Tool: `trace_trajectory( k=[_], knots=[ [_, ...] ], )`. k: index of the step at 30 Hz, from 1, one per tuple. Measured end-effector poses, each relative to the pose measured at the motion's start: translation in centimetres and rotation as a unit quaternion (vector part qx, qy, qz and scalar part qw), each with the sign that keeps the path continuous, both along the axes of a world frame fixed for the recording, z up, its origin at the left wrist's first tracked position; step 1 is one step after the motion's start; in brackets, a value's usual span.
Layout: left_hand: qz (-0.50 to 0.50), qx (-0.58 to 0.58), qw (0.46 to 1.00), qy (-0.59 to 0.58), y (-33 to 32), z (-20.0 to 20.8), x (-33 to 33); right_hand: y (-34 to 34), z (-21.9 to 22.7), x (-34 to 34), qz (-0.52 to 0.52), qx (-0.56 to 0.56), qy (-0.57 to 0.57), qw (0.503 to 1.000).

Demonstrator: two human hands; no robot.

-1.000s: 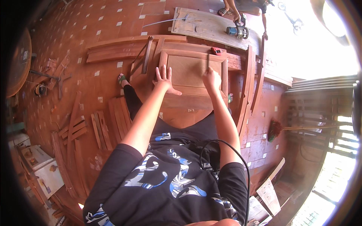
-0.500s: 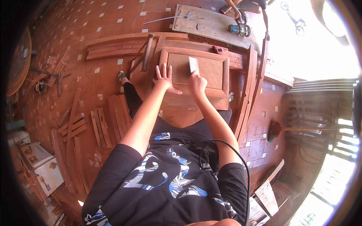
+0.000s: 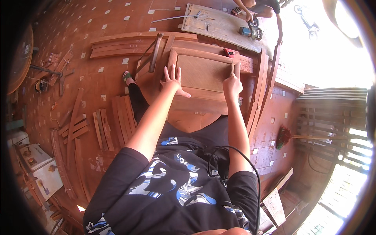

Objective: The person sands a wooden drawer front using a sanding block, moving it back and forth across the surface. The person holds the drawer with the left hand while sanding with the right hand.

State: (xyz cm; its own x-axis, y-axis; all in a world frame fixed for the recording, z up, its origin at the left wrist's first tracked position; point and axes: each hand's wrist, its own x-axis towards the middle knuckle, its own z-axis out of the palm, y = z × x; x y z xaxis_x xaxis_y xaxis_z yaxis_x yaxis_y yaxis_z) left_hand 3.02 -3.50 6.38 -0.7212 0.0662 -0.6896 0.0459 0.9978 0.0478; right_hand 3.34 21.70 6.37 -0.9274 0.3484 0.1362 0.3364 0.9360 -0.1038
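A framed wooden panel (image 3: 201,74) lies in front of me, reddish brown with a raised border. My left hand (image 3: 172,83) rests on its left part, fingers spread flat and holding nothing. Closed around the handle of a flat tool (image 3: 236,62), perhaps a scraper, is my right hand (image 3: 232,85). It is over the panel's right frame piece, and the tool's pale flat end is seen nearly edge-on. A small red tool (image 3: 228,53), its kind unclear, sits at the panel's far right corner.
Beyond, a person's hand (image 3: 249,16) grips a blue and black power tool (image 3: 250,32) on a wooden board (image 3: 215,24). Long wooden beams (image 3: 256,86) lie at right, with more strips (image 3: 103,131) at left. A broom (image 3: 284,137) lies near a slatted rack (image 3: 329,117).
My right hand has moved right with the flat tool, from the panel's middle to its right frame piece. My left hand stays spread on the panel.
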Motion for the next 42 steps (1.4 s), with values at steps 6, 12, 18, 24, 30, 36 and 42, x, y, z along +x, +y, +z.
trace_trajectory(
  k=[6,12,18,24,30,36,42],
  knots=[
    [0.004,0.0,1.0,0.0,0.1,-0.2,0.0,-3.9,-2.9,1.0,0.071,0.053,-0.01,0.996],
    [-0.001,-0.018,1.0,-0.004,0.0,-0.5,-0.2,-9.5,-1.5,1.2,0.209,-0.103,-0.027,0.972],
    [-0.001,-0.024,1.0,-0.02,0.1,-0.1,-0.4,-8.8,-0.5,0.4,0.123,-0.279,0.027,0.952],
    [0.004,0.001,1.0,-0.005,0.1,0.1,-0.1,-1.3,0.0,-0.7,0.022,-0.067,0.078,0.994],
    [0.021,0.016,1.0,0.0,-0.1,-0.2,0.0,0.0,-2.6,0.2,0.079,0.08,-0.023,0.993],
    [0.006,0.001,1.0,-0.003,0.3,0.4,0.0,-5.8,-4.5,1.3,0.155,0.13,-0.056,0.978],
    [-0.001,-0.021,1.0,-0.003,0.0,-0.5,-0.4,-8.7,-0.9,-0.2,0.166,-0.265,-0.056,0.948]
  ],
)
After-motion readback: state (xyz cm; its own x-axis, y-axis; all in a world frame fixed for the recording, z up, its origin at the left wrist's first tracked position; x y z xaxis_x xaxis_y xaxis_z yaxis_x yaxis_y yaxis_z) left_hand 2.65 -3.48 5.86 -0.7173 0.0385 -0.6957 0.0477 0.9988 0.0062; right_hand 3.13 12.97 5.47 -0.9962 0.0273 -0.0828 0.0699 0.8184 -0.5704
